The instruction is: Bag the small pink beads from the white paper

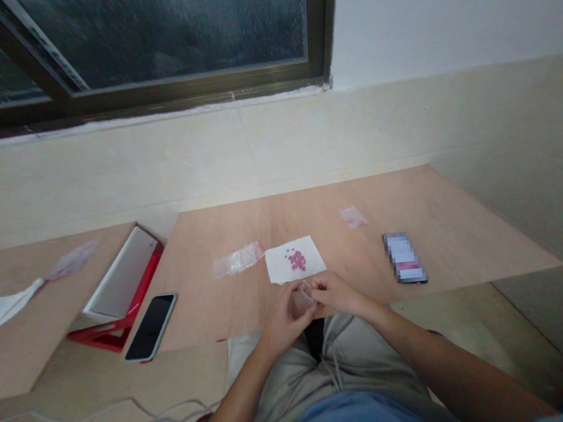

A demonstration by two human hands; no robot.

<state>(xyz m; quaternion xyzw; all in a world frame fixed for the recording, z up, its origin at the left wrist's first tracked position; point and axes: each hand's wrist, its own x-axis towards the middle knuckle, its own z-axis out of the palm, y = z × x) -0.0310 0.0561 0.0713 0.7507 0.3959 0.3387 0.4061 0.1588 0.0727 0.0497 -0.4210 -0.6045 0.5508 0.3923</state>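
Note:
Both hands meet at the table's front edge around a small clear plastic bag (302,293). My left hand (283,318) is closed on the bag's left and lower side, its thumb beneath. My right hand (338,292) pinches the bag's right side near its top. What the bag holds, if anything, is too small to make out. Just beyond my fingers a white sheet of paper (275,263) lies flat, with several small pink pieces (296,259) heaped and scattered on it.
On the wooden table (311,202) lie clear plastic bags (239,260) to the left, a small bag with pink bits (352,217), a lit phone (405,257) at right and a dark phone (151,327) at left. A white box (120,275) stands between the tables.

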